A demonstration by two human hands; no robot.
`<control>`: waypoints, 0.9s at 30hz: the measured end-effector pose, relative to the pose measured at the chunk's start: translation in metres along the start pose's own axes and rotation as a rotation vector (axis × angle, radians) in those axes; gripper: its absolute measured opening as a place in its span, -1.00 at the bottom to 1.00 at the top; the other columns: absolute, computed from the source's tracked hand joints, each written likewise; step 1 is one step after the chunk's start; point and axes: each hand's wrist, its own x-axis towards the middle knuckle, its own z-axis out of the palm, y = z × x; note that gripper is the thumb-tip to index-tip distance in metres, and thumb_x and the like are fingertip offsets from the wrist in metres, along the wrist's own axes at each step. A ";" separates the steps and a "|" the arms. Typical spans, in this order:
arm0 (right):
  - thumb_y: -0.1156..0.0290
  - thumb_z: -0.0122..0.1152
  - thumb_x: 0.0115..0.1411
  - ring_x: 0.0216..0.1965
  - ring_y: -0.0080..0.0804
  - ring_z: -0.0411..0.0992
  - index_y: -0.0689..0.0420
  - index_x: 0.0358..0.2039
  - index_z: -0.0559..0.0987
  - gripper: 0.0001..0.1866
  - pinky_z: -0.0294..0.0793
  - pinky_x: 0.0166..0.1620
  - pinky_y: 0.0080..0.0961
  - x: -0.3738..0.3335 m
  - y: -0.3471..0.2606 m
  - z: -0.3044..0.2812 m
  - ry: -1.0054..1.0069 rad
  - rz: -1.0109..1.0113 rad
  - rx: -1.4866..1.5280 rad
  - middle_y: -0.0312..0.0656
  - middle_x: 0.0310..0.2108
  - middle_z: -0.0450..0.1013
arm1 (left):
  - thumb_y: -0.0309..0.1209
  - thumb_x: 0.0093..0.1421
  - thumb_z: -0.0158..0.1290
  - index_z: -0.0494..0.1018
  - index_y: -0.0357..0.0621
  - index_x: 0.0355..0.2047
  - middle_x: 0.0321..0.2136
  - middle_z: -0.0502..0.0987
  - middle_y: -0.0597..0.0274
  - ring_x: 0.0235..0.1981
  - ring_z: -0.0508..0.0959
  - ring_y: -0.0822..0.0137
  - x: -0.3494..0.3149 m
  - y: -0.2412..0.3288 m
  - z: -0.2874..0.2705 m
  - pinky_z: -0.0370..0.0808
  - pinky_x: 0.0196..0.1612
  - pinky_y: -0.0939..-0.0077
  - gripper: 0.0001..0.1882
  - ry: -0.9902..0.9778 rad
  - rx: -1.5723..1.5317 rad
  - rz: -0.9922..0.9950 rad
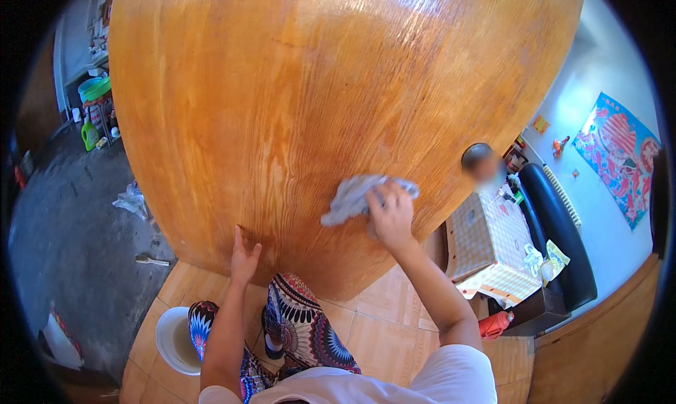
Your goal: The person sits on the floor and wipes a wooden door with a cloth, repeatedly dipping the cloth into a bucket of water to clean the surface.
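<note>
A large brown wood-grained panel (303, 115) stands in front of me, glossy near its top. My right hand (391, 214) presses a crumpled grey cloth (354, 196) against the panel right of its middle, fingers bent over the cloth. Lower and to the left, my left hand (245, 257) rests at the panel's lower part with its fingers apart and nothing in them. By my left leg on the floor stands a white bucket (165, 342) holding cloudy liquid.
On the right, a table with a checked cloth (496, 228) stands by a black sofa (574, 263). Beyond the panel's left edge lie a brush (151, 261) and a crumpled plastic bag (131, 201); a green bottle (89, 135) stands farther back. Light tiles (394, 326) lie underfoot.
</note>
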 end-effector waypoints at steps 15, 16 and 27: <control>0.44 0.26 0.05 0.20 0.09 0.33 0.03 0.05 0.58 -0.52 0.31 0.24 -0.02 0.208 0.105 -0.074 0.521 0.112 -0.256 0.00 0.14 0.40 | -0.35 0.26 0.19 -0.20 -0.15 0.49 0.33 0.20 -0.25 0.29 0.34 -0.03 -0.003 -0.016 0.002 0.51 0.13 0.28 -0.02 0.023 0.024 0.020; 0.40 0.27 0.05 0.21 0.09 0.32 0.02 0.04 0.58 -0.53 0.31 0.24 -0.01 0.190 0.093 -0.066 0.488 0.145 -0.261 0.00 0.13 0.39 | -0.35 0.25 0.19 -0.21 -0.14 0.49 0.33 0.21 -0.25 0.28 0.35 -0.03 -0.005 -0.021 0.001 0.51 0.12 0.28 -0.02 0.040 0.021 0.038; 0.35 0.16 0.11 0.20 -0.26 0.36 -0.20 -0.06 0.64 -0.65 0.47 0.03 -0.27 -0.086 -0.022 0.036 -0.008 -0.122 0.209 -0.31 0.04 0.44 | -0.36 0.27 0.17 -0.16 -0.15 0.49 0.29 0.28 -0.23 0.25 0.38 -0.02 0.017 -0.041 -0.015 0.42 0.21 0.25 -0.06 0.100 0.167 0.178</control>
